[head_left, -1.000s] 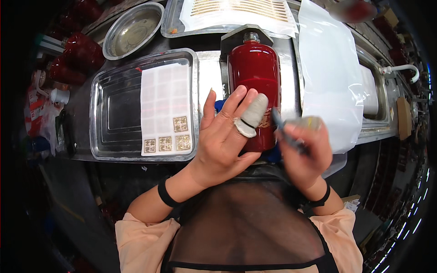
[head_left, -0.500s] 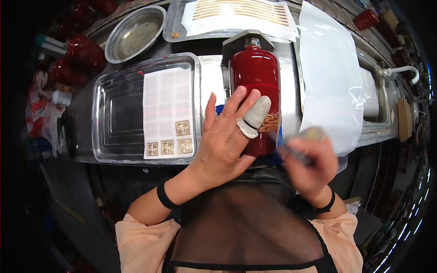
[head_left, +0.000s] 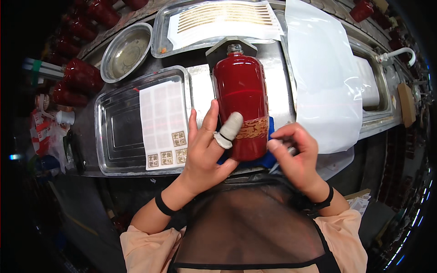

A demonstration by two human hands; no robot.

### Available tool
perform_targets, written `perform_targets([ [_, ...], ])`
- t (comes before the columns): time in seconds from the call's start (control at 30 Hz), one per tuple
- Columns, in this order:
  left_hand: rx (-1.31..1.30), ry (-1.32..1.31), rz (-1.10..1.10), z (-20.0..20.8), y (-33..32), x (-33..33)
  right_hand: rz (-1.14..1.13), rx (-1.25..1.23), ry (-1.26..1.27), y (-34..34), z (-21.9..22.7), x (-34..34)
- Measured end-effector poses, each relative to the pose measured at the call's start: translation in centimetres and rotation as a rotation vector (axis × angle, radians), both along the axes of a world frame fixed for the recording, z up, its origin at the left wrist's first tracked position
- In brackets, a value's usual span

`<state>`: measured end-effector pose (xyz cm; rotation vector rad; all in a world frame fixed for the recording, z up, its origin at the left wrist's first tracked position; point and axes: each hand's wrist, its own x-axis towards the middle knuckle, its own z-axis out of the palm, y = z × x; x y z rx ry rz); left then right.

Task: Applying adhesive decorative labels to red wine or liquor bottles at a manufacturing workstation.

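A dark red glass bottle (head_left: 239,86) with a bare threaded neck lies on its back, neck away from me, with a gold patterned band (head_left: 253,128) round its lower part. My left hand (head_left: 202,152) is open along the bottle's left side, fingers spread. A pale finger cot (head_left: 231,127) covers its index finger and touches the glass by the band; the thumb is at the base. To the right of the base, my right hand (head_left: 298,157) is closed on a slim pointed metal tool (head_left: 274,168), whose kind I cannot make out. Under the bottle is blue cloth (head_left: 268,159).
Left lies a clear tray (head_left: 107,166) with a white sheet (head_left: 157,107) bearing several gold square stickers. Behind are a metal bowl (head_left: 107,70) and a tray (head_left: 159,50) of gold strips. White plastic sheeting (head_left: 318,82) and a sink (head_left: 384,91) are at right.
My left hand has drawn back leftward, uncovering more of the gold band. The right hand has moved slightly away from the band and its fingers have shifted on the tool. The whole view has shifted.
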<state>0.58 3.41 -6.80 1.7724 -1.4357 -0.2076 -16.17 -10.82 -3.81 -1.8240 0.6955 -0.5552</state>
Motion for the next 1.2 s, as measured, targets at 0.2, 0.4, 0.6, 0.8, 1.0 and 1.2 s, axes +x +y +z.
perform_targets([
  [0.2,0.133,-0.256,0.006,3.3,-0.7,-0.1,0.024,-0.118,-0.025,0.5,-0.7,0.3],
  [0.4,0.201,-0.470,-0.012,5.3,-2.6,-0.7,-0.059,-0.057,-0.048,0.7,-0.4,-0.6],
  [0.6,0.213,-0.421,-0.017,5.1,-1.9,-0.9,-0.017,-0.279,0.001,1.1,-0.5,-1.0],
  [0.8,0.077,-0.160,0.172,1.4,1.3,-1.2,0.207,-0.539,-0.053,1.8,-0.6,0.1],
  [1.0,0.032,-0.132,0.204,0.7,1.7,-1.4,0.327,-0.728,-0.017,1.8,0.7,1.7],
  [1.2,-0.015,0.005,0.108,-0.6,1.6,-0.9,0.468,-0.893,0.124,3.0,2.1,2.4],
])
